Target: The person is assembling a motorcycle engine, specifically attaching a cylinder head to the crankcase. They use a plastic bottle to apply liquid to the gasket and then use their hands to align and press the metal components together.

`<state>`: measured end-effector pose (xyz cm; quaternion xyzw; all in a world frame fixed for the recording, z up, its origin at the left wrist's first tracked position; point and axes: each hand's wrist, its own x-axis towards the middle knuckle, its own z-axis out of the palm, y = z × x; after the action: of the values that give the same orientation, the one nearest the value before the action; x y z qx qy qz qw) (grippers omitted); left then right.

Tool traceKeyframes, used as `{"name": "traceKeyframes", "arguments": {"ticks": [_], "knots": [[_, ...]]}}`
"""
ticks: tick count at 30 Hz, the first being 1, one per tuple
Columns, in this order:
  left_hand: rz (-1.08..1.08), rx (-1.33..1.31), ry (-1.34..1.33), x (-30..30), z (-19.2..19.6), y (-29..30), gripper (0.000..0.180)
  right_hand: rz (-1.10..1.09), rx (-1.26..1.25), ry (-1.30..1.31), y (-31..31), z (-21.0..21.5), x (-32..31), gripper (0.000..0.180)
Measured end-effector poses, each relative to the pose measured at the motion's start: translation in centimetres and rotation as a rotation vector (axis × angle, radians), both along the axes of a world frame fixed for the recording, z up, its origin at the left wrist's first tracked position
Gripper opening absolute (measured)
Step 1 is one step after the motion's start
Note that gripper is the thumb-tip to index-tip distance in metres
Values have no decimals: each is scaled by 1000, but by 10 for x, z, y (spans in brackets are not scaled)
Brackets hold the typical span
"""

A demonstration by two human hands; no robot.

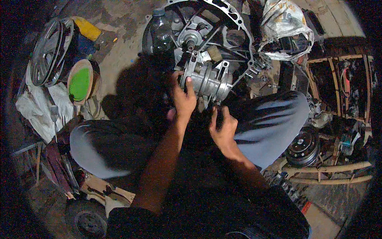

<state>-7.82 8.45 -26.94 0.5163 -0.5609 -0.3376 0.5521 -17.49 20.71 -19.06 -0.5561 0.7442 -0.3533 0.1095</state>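
Landmark: silver compressor body (209, 81), a finned aluminium cylinder lying on its side, just ahead of the person's knees and in front of a large ring-shaped metal housing (238, 24).

Far left of the compressor: a hubcap (49, 51) leaning upright, a round tin with a green face (80, 83) beside it, and crumpled white cloth (38, 107) below. These sit well apart from the work, likely set aside.

Left hand (184, 99): fingers wrapped on the compressor's left end, thumb up along the casing. Judged a bracing grip that stops the body rolling.

Right hand (223, 127): just below the compressor, closed around a dark handle (219, 117), apparently a tool. Its tip is hidden, so contact with the compressor cannot be told.

Right of the compressor: a white plastic sack (284, 28) up by the housing, a dark pulley disc (303, 147) beside the right knee, and a wooden frame (338, 79) at the far right.

Room: knees flank the compressor closely and the housing blocks the far side. Open floor shows only up and to the left.
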Motion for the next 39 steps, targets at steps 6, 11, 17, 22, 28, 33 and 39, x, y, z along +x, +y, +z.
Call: {"name": "traceKeyframes", "arguments": {"ticks": [6,11,17,22,28,33,39], "knots": [[14,-16,-62,-1,-1,2,27,23,70,40,7,-8,3,11],[29,-39,-80,-2,-1,3,27,-44,17,-47,-1,-1,-1,6],[46,-15,-143,1,-3,3,29,-39,18,-127,2,5,-1,4],[52,106,-208,-2,1,8,40,-23,147,-97,1,-3,-3,5],[100,88,-251,-3,3,8,45,-66,38,-129,-9,6,-6,6],[88,156,-254,0,2,7,46,5,104,-159,-10,16,-8,12],[62,186,-202,0,-8,7,45,4,264,-24,-2,6,-6,8]]}}
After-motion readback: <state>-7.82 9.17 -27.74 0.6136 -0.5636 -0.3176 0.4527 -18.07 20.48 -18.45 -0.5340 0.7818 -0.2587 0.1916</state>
